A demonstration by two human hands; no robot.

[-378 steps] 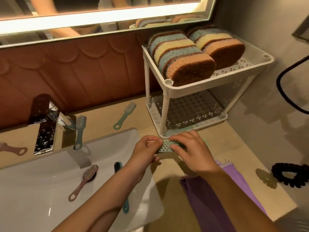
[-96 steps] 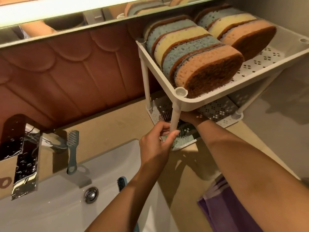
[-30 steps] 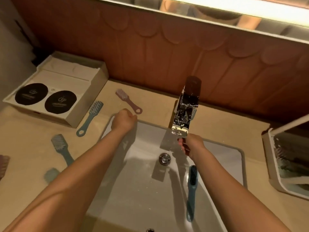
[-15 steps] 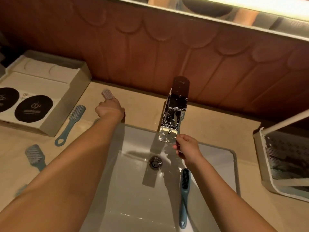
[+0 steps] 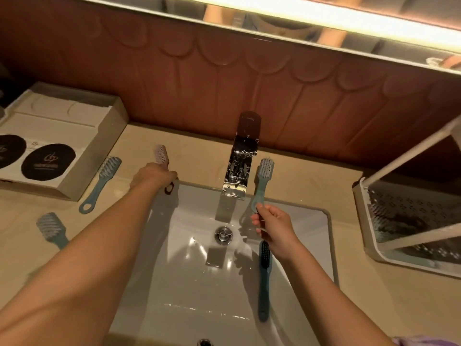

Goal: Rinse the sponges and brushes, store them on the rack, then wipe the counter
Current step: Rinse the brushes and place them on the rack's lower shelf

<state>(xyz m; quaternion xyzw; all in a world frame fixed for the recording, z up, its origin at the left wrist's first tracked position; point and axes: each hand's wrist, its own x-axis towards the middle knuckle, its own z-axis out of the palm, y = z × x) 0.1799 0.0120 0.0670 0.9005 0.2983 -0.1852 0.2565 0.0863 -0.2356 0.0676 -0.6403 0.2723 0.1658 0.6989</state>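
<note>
bathroom worktop (image 5: 199, 156) around a sink (image 5: 189, 283); right hand (image 5: 274, 226) pinches the blue brush (image 5: 263, 178) by its handle end, long axis pointing to the wall, bristles just right of the tap (image 5: 240, 166); left hand (image 5: 152, 176), farther off, grips the pink brush (image 5: 161, 153) at the rim.

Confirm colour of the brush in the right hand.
Teal; the brush has pale bristles. Head view.

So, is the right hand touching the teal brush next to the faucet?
Touching. The head view shows the right hand pinching the handle end of the teal brush, held up beside the faucet.
</note>
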